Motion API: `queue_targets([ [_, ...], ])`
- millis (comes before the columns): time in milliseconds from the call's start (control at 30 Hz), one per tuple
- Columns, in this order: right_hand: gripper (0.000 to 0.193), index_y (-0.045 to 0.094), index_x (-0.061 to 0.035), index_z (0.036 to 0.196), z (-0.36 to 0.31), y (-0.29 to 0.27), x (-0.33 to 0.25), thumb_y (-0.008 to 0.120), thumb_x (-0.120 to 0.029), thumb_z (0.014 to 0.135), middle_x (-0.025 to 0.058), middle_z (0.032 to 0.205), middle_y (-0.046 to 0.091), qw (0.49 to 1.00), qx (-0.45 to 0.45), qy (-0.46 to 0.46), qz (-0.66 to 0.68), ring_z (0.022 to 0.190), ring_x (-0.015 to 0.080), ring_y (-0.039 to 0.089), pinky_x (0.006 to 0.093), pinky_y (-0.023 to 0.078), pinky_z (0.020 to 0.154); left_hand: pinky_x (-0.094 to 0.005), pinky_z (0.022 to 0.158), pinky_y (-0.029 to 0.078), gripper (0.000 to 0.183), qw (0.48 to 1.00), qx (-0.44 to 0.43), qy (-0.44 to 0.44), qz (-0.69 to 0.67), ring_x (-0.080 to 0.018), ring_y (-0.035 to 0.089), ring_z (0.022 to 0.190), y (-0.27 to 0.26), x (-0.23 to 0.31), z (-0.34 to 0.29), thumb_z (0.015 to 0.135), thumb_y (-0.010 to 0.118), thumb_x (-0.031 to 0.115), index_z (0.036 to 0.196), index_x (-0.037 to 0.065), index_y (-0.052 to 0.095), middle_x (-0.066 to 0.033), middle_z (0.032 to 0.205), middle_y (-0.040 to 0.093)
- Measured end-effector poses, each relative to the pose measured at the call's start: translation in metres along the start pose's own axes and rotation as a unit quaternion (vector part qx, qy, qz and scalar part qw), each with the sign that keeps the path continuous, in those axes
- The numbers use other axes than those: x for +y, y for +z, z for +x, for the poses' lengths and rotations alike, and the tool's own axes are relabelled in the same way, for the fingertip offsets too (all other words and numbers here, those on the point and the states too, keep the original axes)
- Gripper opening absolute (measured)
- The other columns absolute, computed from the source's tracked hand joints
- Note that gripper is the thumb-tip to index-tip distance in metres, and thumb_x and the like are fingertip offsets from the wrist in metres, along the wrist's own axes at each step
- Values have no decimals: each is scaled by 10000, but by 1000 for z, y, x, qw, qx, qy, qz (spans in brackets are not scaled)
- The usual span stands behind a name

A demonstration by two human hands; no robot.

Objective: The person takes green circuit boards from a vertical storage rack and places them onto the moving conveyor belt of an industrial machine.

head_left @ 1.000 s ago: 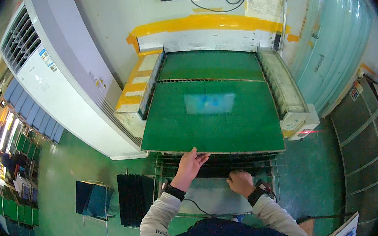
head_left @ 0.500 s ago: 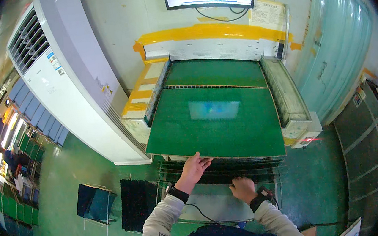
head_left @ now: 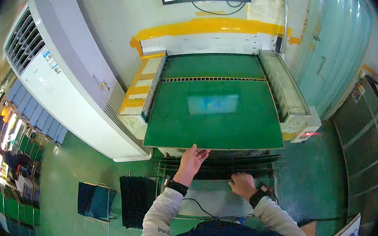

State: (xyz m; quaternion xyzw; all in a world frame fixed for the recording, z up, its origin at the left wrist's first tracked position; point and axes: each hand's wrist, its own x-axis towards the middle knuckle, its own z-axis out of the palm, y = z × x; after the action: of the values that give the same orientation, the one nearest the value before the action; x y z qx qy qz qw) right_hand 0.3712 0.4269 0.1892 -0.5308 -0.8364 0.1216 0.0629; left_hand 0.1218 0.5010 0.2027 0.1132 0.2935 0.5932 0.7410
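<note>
A large green panel (head_left: 175, 115) lies flat between two side rails, a bright reflection on its face. My left hand (head_left: 192, 160) is at its front edge, the thumb over the rim and the fingers just below it, closed on the edge. Behind it lies a second green panel (head_left: 213, 67), with a dark slotted strip (head_left: 212, 79) between the two. Lower and to the right, my right hand (head_left: 243, 184) is curled closed beside several dark panels standing in a rack (head_left: 221, 159). Whatever its fingers hold is hidden. Both wrists wear black bands.
The left rail (head_left: 142, 88) carries yellow tape; the right rail (head_left: 287, 87) is pale. A tall white air conditioner (head_left: 75, 84) stands left. Dark panels fill a rack (head_left: 138, 200) and a smaller stand (head_left: 95, 201) on the floor. A thin cable (head_left: 201, 211) hangs near my left forearm.
The slotted strip shows wider as the rear panel has moved away from the front one. The view has tilted slightly. Both hands stay at nearly the same places.
</note>
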Motion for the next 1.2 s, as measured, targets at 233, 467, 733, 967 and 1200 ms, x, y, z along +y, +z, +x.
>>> queue_targets([
  [233, 238, 601, -50, 758, -2, 7, 5, 654, -277, 711, 127, 750, 602, 1000, 12, 1, 9, 738, 325, 586, 443, 470, 632, -420, 878, 440, 219, 1000, -12, 10, -6, -303, 549, 1010, 8, 2, 3, 921, 474, 220, 1033, 34, 505, -154, 1044, 575],
  [467, 233, 597, -55, 755, -2, 3, 0, 650, -279, 719, 115, 770, 604, 1000, 10, 7, -1, 771, 314, 582, 429, 469, 663, -431, 907, 430, 207, 999, -9, 12, -31, -316, 531, 1047, 2, 1, 9, 921, 464, 202, 1021, 25, 501, -166, 1075, 558],
  [733, 234, 592, -57, 754, -1, 8, 2, 650, -280, 713, 111, 770, 604, 1000, 16, -9, 5, 776, 307, 581, 426, 467, 668, -447, 954, 403, 183, 999, -10, 13, -49, -327, 516, 1072, 5, 3, 13, 921, 456, 187, 1006, 30, 493, -175, 1089, 542],
  [967, 230, 590, -61, 745, -1, 6, 0, 652, -279, 709, 109, 764, 601, 1000, 29, -3, 1, 771, 308, 580, 428, 468, 664, -452, 948, 408, 164, 998, -12, 9, -66, -331, 511, 1087, 1, 4, 23, 917, 461, 174, 990, 30, 493, -172, 1081, 543],
  [1200, 228, 600, -65, 746, -4, 4, -3, 655, -283, 707, 111, 761, 603, 1000, 26, 3, -3, 759, 311, 583, 429, 471, 650, -436, 935, 418, 237, 999, -28, 13, -27, -330, 518, 1088, -2, 5, 21, 906, 486, 205, 1058, 24, 499, -175, 1114, 545],
])
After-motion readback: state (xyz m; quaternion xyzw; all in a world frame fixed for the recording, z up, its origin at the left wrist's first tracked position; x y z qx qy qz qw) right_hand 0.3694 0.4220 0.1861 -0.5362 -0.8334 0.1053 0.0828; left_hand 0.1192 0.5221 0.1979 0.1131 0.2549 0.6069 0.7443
